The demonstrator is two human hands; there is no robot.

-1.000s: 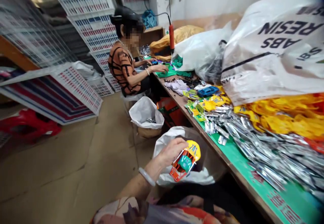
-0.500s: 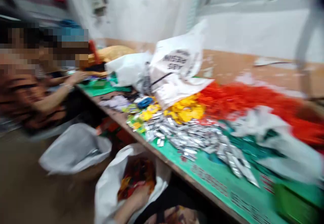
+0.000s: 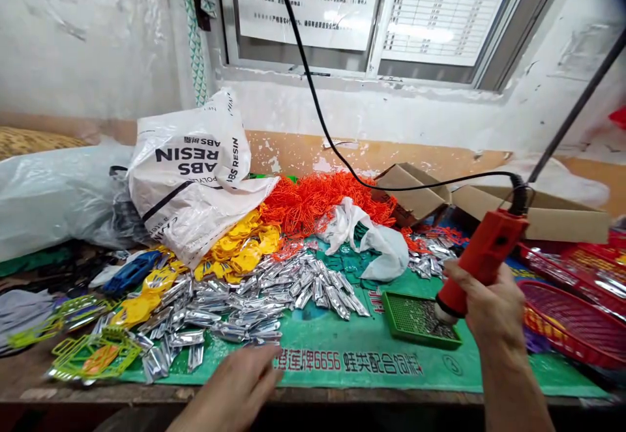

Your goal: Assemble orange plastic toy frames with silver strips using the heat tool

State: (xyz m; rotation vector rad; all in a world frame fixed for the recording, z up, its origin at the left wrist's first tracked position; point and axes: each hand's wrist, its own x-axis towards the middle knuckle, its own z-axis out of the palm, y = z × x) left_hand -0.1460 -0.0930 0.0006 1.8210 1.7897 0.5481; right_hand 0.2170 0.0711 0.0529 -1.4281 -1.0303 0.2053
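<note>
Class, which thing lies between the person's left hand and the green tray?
In the head view, the green sheet lies between the left hand and the green tray, its red and black printing showing there.

Beyond the left hand (image 3: 239, 386) and right hand (image 3: 496, 305), a chipped wall (image 3: 288, 109), white over orange; higher, a window (image 3: 379, 41) with printed sheets (image 3: 308, 2).

Bench (image 3: 29, 389), green sheet (image 3: 332, 334) — silver pieces (image 3: 320, 283), green tray (image 3: 402, 315)

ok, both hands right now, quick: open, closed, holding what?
Left hand: blurred, near the silver pieces; can't tell if open, closed or holding.
Right hand: closed, holding the red power screwdriver over the green tray.
</note>
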